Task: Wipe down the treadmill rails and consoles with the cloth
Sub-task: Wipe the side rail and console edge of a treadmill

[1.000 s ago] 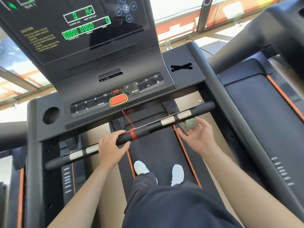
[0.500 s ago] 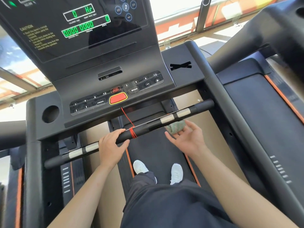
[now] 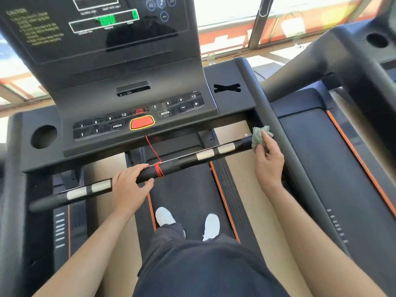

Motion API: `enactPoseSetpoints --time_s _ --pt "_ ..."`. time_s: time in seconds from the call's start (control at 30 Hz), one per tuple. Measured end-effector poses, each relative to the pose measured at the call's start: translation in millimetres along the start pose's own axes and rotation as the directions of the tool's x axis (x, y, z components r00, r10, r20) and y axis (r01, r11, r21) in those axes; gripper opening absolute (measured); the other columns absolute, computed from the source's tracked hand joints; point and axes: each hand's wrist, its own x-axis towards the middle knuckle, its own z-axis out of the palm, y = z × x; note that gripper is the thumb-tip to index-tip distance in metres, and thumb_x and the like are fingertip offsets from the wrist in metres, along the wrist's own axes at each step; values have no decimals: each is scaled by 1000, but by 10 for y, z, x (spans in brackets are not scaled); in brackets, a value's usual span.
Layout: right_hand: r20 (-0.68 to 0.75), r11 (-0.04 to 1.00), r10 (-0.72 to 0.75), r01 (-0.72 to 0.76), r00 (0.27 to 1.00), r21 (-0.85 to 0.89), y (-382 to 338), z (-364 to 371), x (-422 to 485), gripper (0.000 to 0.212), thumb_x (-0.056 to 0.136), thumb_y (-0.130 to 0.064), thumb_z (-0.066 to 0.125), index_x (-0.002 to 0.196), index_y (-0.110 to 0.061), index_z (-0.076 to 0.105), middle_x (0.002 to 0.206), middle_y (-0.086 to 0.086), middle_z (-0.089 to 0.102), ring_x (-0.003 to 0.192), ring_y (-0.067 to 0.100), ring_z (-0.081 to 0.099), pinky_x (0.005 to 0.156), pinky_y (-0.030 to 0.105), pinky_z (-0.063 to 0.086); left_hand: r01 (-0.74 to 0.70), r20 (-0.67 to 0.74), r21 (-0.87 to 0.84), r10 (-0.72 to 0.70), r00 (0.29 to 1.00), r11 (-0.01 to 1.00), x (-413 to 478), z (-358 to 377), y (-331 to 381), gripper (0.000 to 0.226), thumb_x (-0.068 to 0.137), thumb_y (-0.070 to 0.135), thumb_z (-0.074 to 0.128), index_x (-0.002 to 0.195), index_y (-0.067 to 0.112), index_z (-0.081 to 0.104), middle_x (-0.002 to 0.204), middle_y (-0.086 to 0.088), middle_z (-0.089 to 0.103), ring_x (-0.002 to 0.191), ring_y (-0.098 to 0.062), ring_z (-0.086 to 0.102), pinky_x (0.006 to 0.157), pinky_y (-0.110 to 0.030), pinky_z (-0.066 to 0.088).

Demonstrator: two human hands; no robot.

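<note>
- Sunlit windows (image 3: 225, 22) are glowing behind the console (image 3: 107, 71).
- Right grip (image 3: 269, 161) is pinching the cloth (image 3: 257, 137), pressing it where the bar (image 3: 186, 160) meets the right rail (image 3: 262, 103).
- Left grip (image 3: 130, 186) is curling around the bar beside a red cord (image 3: 159, 169).
- White shoes (image 3: 165, 216) are standing on the belt (image 3: 188, 200).

Open slot between console (image 3: 137, 116) and crossbar (image 3: 186, 159), split by a red cord (image 3: 159, 169).
The cord runs from under the console down to the bar, where it is wound round just beside the left hand (image 3: 128, 187) gripping it. Rightward the bar lies bare up to the right hand (image 3: 267, 159), which holds the cloth (image 3: 258, 136) in the corner by the right side rail (image 3: 300, 185), seemingly touching it. Under the bar, room above the belt (image 3: 186, 200).
</note>
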Motion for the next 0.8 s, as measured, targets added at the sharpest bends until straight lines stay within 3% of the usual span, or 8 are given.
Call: enactPoseSetpoints --time_s 0.07,0.13,0.17,0.23,0.43,0.53,0.63,0.8 --pt "171 846 -253 304 952 -438 69 -28 211 41 100 -8 52 140 -18 59 142 -3 58 129 16 51 108 28 37 12 -2 -2 -12 1000 1000 -6 -5 29 39 79 24 81 115 29 68 110 12 71 105 -17 58 100 -34 33" --pt "372 606 -248 443 895 -661 104 -7 396 38 100 -12 51 135 -22 62 138 0 61 129 25 48 98 37 29 10 -13 -9 -10 1000 1000 -9 -7 34 38 79 25 80 115 29 68 109 12 70 104 -17 59 99 -31 31" --pt "434 542 -203 470 878 -697 107 24 473 36 101 -13 50 132 -25 63 135 -2 62 128 25 46 92 35 23 6 -19 -14 -6 1000 1000 -9 -3 28 37 79 29 77 115 29 68 109 13 70 103 -16 59 98 -29 30" --pt "548 519 -106 516 830 -681 44 111 592 35 102 -16 48 129 -30 65 130 -5 64 124 23 46 85 33 16 3 -22 -8 -3 1000 1000 -9 -2 27 38 78 37 69 114 30 68 108 14 70 102 -14 58 96 -27 29" --pt "806 565 81 639 586 -522 -225 643 627 32 104 -26 47 125 -43 64 120 -11 68 118 24 53 87 34 20 -8 -6 -1 8 1000 1000 0 1 16 38 79 39 67 116 32 65 108 17 68 104 -12 59 99 -27 28" --pt "871 567 53 703 488 -429 -299 1091 315 32 101 -35 45 124 -49 62 125 -13 67 120 21 53 98 41 31 2 6 19 -2 1000 1000 5 -8 26 37 79 40 66 115 33 64 108 17 67 104 -13 59 99 -28 30" --pt "916 537 -38 781 400 -319 -470 1538 -143 30 103 -25 47 125 -39 64 122 -11 67 114 20 54 98 45 32 5 1 63 -5 1000 998 -9 -11 80 38 79 39 64 116 30 64 110 13 68 105 -16 60 99 -31 33" --pt "872 521 -259 820 415 -236 -402 1699 -517 31 97 -13 57 120 -33 65 102 -6 69 96 21 56 88 43 35 -5 22 116 3 1000 993 -63 16 122 44 81 37 62 123 24 61 122 6 66 117 -22 58 109 -35 29"
